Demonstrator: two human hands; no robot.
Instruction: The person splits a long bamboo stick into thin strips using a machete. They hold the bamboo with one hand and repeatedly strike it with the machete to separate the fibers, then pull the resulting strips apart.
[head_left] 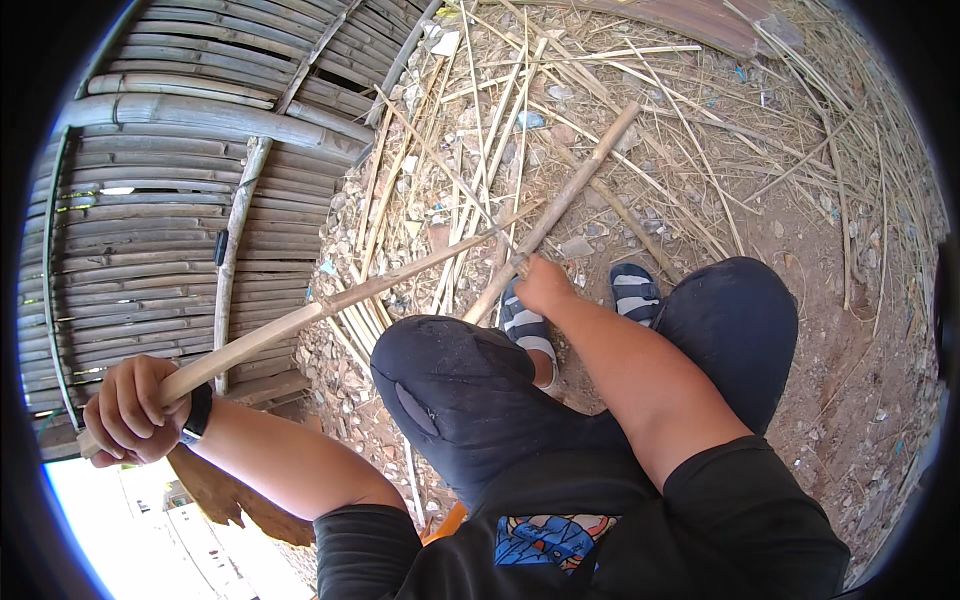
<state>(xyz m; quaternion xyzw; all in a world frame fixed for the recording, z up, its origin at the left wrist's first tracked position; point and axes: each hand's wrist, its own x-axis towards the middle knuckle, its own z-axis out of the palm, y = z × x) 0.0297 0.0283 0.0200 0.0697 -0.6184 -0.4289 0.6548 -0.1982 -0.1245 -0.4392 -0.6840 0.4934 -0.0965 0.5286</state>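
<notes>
Head view, the only one on my feed. The left hand [137,408] is clenched around the near end of a long wooden pole [318,310], with a short butt showing past the hand. From that grip the pole runs forward and to the right, passing ahead of the left knee [440,370]; its thin tip lies ahead of the right hand [546,286]. The right hand is positioned at the lower part of a thick stick [588,172], which slants away from it, forward and to the right. Its fingers look curled, but I cannot tell whether they grasp the stick, a small tool or nothing.

Progress: the pole is pale and smooth from the left grip to about mid-length, then darker and rougher toward the tip. I judge the pale section as dressed and the dark section, nearest the right hand, as remaining. I cannot confirm any cutting edge.

Surroundings: pale split strips [483,150] litter the ground ahead of both grips; I cannot establish whether any came off this pole. A bamboo wall [150,230] stands ahead of the left grip. A striped sandal [635,292] sits to the right of the right grip.
</notes>
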